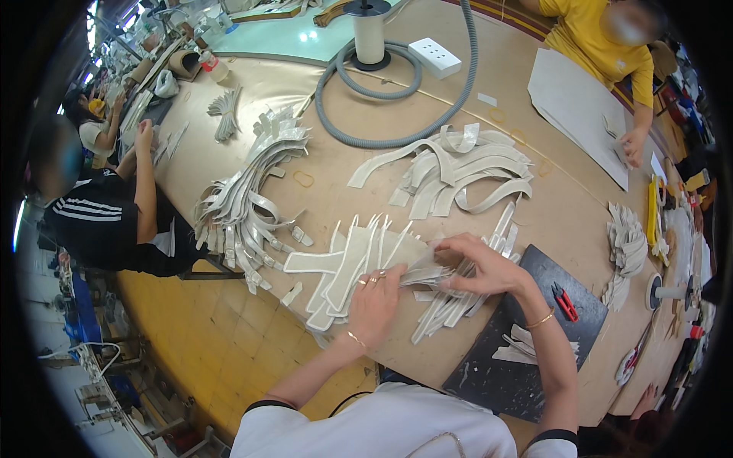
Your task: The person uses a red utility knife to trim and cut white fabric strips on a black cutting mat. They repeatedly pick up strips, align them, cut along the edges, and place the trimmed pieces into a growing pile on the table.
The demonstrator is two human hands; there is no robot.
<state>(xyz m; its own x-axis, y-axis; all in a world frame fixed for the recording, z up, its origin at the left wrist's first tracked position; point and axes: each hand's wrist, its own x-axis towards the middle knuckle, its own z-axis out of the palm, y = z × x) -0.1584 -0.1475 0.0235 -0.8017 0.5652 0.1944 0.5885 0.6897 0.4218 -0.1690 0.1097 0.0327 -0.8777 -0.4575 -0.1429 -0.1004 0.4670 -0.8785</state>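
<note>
My left hand is closed over a fan of flat cream strap pieces with pale edges, near the table's front edge. To its right, my right hand curls its fingers and thumb around thin, translucent whitish strips; their exact kind is hard to make out. Narrow pale strips lie beneath my right hand. Beyond both hands is a loose heap of curved cream straps. A large pile of shiny grey-white straps spreads to the left.
A dark board at right bears red snips and scraps. Grey hose loops around a thread cone near a white socket block. Co-workers sit at left and far right, by large pale sheets.
</note>
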